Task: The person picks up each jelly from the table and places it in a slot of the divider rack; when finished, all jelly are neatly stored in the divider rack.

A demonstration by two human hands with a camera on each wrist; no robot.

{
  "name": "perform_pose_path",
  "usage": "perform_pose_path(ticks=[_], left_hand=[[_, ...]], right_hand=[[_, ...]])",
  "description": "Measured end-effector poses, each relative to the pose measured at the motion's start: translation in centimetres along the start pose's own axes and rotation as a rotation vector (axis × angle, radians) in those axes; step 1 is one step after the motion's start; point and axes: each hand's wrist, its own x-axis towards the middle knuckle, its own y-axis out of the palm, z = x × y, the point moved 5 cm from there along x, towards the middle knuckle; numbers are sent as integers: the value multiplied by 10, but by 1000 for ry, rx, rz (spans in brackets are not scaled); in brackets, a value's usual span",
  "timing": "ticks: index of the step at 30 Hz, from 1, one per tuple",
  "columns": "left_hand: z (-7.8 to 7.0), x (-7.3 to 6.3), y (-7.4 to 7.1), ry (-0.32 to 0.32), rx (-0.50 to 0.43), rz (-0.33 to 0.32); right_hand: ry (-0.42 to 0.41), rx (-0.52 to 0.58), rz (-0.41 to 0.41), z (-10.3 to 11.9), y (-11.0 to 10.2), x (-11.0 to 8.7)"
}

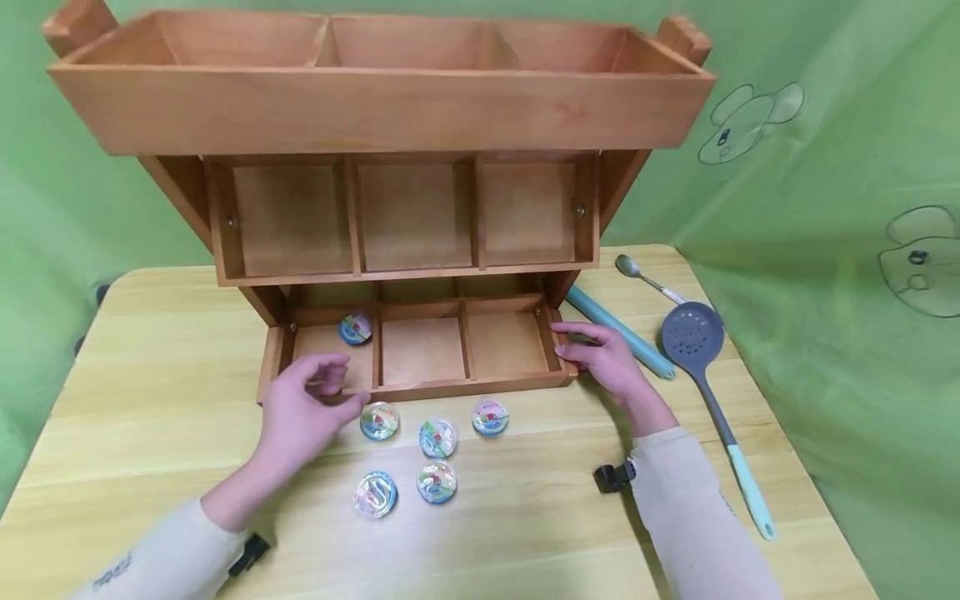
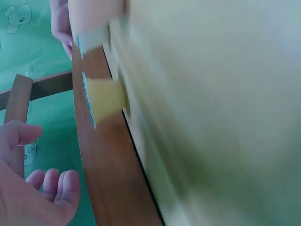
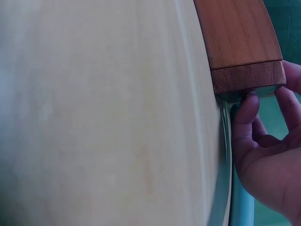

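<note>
Six small sealed cups are present. One cup [image 1: 356, 328] sits in the left compartment of the bottom tray [image 1: 465, 388]. The other five stand on the worktop [image 1: 540, 533] in front of that tray: a cup near its front edge [image 1: 379, 422], a cup to the right [image 1: 491, 417], a cup between these two [image 1: 438, 437], and two nearer the person, at left [image 1: 375, 494] and right [image 1: 437, 482].

The wooden rack [image 1: 405, 112] has three tiers, each divided into three compartments. The middle tier overhangs the rear of the bottom tray.

Two hands are in view. The left hand [image 1: 303, 412] hovers at the left compartment, empty, with thumb extended and fingers loosely bent; it covers part of that compartment. The right hand [image 1: 611, 362] touches the right end of the bottom tray with thumb and fingertips, fingers lightly bent and not wrapped around it.

To the right of the rack lie one teal rod [image 1: 626, 333], one spoon [image 1: 628, 266] and one slotted skimmer [image 1: 693, 335]. The rod's far end passes behind the rack. The skimmer's head overlaps the spoon's handle. A green cloth [image 1: 840, 183] encloses the rear and sides.
</note>
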Motion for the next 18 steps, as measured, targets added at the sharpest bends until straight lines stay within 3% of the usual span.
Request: perform_pose_path(ticks=[4,9,13,18], left_hand=[[2,-21,-1,-70,-16,47],[10,-36,9,-183,-67,134],[17,-40,18,-286,-100,160],[26,-36,28,-351,-101,169]], right_hand=[[-6,-11,8,0,2,-1],[-1,-12,-3,0,0,-2],[11,7,12,-2,0,-2],[11,25,12,6,2,-5]])
